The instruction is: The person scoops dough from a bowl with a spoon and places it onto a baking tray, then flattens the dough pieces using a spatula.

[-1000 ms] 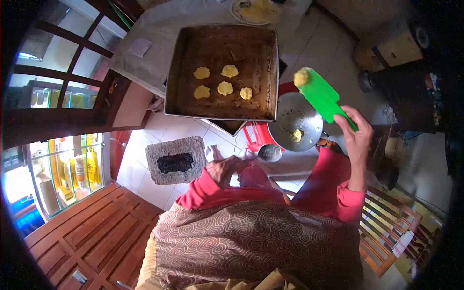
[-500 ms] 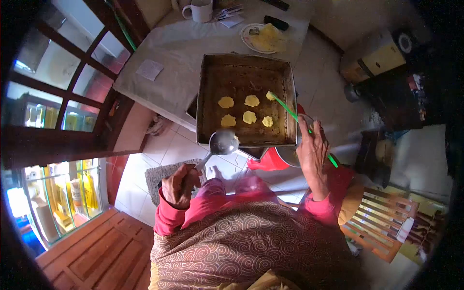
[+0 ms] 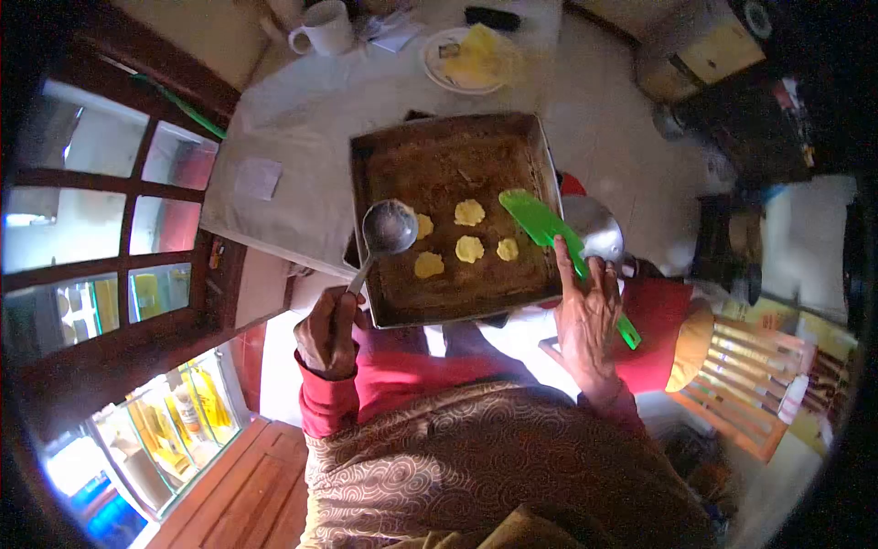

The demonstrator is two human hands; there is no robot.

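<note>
My left hand (image 3: 329,332) is closed round the handle of a metal ladle (image 3: 390,227), whose bowl hangs over the left part of a square baking pan (image 3: 457,306). Several flat yellow dough pieces (image 3: 469,249) lie in the pan. In my right hand (image 3: 587,320) is a green spatula (image 3: 541,222), with the index finger stretched along it. Its broad blade is over the pan's right side, with some yellow dough at the tip. The blade hides the spot beneath it.
Behind the pan a covered table (image 3: 293,110) bears a white mug (image 3: 327,27), a plate (image 3: 471,84) with yellow remains and a paper piece (image 3: 260,177). A metal bowl (image 3: 599,229) stands right of the pan, a wooden chair (image 3: 745,384) farther right.
The ladle has moved up and left over the pan's left dough pieces. The green spatula has turned from edge-on to show its flat blade. The camera view has shifted.
</note>
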